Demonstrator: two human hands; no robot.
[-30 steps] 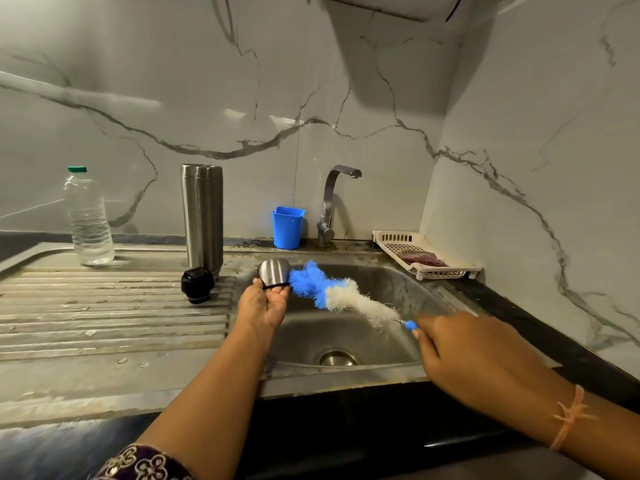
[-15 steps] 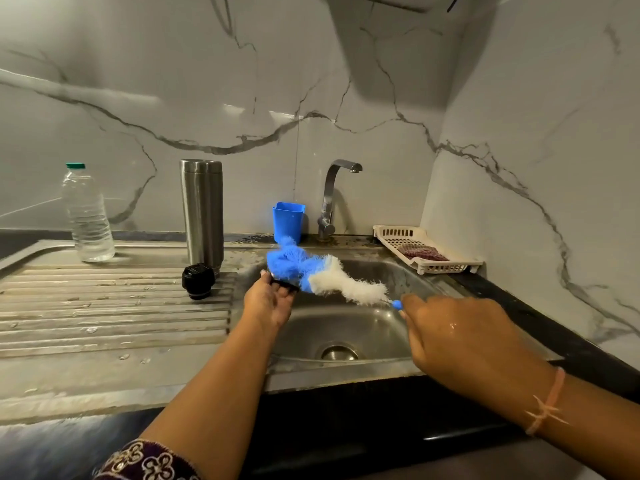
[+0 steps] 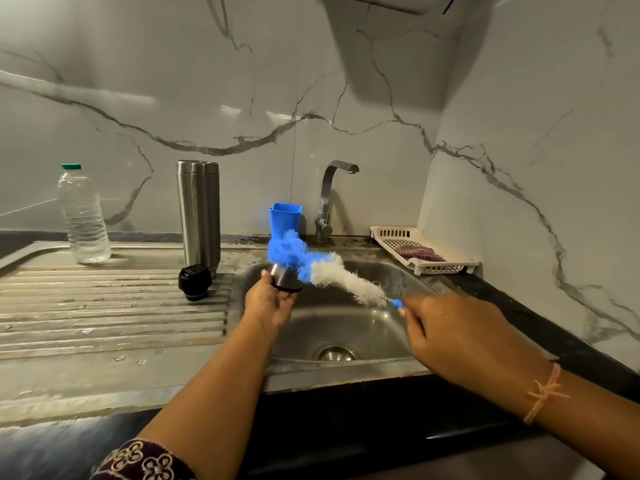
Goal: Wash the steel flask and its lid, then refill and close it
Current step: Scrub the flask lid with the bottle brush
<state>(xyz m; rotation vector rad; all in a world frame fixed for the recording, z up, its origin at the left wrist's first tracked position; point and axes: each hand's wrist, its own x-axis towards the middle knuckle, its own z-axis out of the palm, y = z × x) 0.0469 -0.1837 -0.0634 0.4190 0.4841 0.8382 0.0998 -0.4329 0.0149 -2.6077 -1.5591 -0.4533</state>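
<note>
The steel lid point(image 3: 284, 279) of the flask was held over the sink point(image 3: 367, 327), its black rim turned toward the palm and its far end buried in the blue bristles of a bottle brush point(image 3: 332, 271). The left grip point(image 3: 268, 303), a bare hand, was closed round the lid from below, fingers curled about its side, the forearm reaching in from the lower left with a patterned sleeve point(image 3: 145, 459) at the elbow. The right grip point(image 3: 460, 336) was closed on the brush's blue handle point(image 3: 396, 302), knuckles up, with a thin orange thread point(image 3: 543, 393) tied at the wrist. The brush slanted from that handle up to the lid, white bristles near the handle and blue at the tip.

The flask point(image 3: 198, 213) stood upright and uncapped on the ribbed steel drainboard point(image 3: 104, 306) left of the basin, with its black stopper point(image 3: 195, 282) just beside its base. No writing could be read on the flask. Further left stood a clear plastic bottle point(image 3: 85, 216) with a green cap, too blurred to show a label.

Behind the basin were a blue cup point(image 3: 285, 218) and a steel tap point(image 3: 329, 199). To the right, a white slotted tray point(image 3: 391, 233) held a dark red cloth point(image 3: 419, 252). The black desk point(image 3: 519, 306) ran along the marble wall.
</note>
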